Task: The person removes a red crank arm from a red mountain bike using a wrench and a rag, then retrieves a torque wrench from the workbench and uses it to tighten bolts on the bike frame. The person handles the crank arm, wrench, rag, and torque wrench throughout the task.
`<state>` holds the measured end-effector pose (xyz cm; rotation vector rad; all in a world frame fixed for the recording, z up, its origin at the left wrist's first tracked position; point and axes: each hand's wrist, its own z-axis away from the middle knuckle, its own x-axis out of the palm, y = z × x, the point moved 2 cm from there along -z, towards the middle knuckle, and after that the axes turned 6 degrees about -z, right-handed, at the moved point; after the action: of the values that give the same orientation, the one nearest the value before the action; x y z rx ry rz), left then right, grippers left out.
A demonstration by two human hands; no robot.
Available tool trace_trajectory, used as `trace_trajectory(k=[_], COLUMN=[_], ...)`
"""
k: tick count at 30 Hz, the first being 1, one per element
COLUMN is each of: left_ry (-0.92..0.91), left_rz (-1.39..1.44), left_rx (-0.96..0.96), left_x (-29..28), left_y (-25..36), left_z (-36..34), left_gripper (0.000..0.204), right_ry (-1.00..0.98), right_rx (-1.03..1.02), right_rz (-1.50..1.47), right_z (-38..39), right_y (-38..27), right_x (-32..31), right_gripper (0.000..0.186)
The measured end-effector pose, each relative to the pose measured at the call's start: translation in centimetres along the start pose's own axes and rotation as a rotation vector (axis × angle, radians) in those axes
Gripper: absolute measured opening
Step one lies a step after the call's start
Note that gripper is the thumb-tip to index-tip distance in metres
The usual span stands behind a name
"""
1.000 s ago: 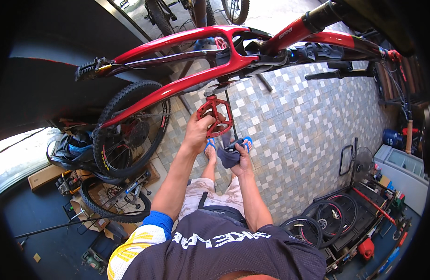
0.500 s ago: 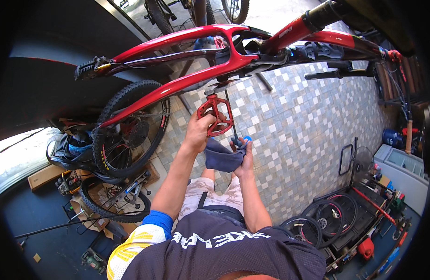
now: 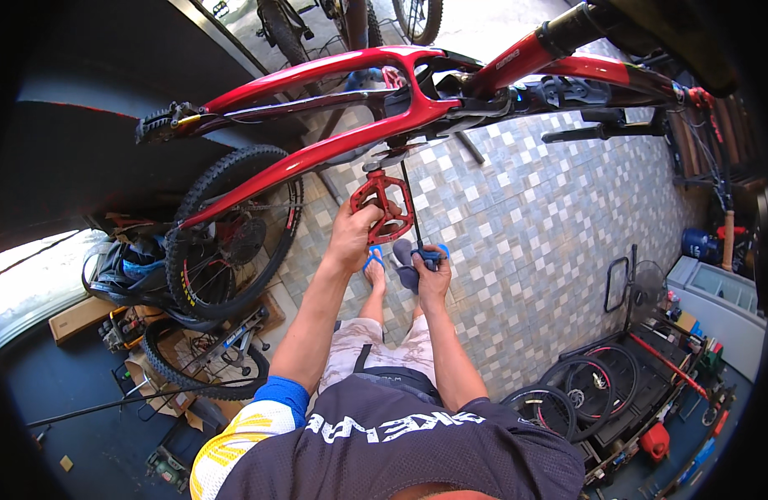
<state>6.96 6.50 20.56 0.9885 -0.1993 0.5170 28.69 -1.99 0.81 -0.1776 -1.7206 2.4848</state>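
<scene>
A red bicycle frame (image 3: 334, 142) hangs across the upper part of the view. Below its middle a red flat pedal (image 3: 385, 204) hangs on a dark crank arm. My left hand (image 3: 353, 235) grips the pedal from underneath. My right hand (image 3: 432, 273) is closed on the blue handle of a long thin tool (image 3: 410, 215), whose dark shaft runs up toward the crank beside the pedal. Both forearms rise from the lower edge over my feet in blue sandals.
The bike's knobby rear wheel (image 3: 234, 250) hangs at the left over spare tyres and boxes. Several loose wheels (image 3: 596, 387) lie at the lower right next to a red canister (image 3: 655, 440). The floor (image 3: 525, 242) is small grey tiles. More bikes stand at the top.
The dark blue cloth seen at my right hand half a second ago is gone from view. My right hand has dropped slightly and now holds the blue tool handle.
</scene>
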Motion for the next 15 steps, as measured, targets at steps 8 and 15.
trace_trajectory(k=[8,15], left_ry=[0.013,0.028], left_rz=[0.028,0.039], left_rx=[-0.003,-0.006], left_x=[-0.8,-0.9], left_y=[-0.3,-0.1], left_z=[0.3,0.4], left_gripper=[0.047,0.048], right_ry=[-0.236,-0.616], right_rx=[0.658,0.941], right_rz=[-0.989,-1.420], right_z=[0.8,0.9], right_y=[-4.6,-2.8], right_x=[-0.8,-0.1], right_gripper=[0.076,0.053])
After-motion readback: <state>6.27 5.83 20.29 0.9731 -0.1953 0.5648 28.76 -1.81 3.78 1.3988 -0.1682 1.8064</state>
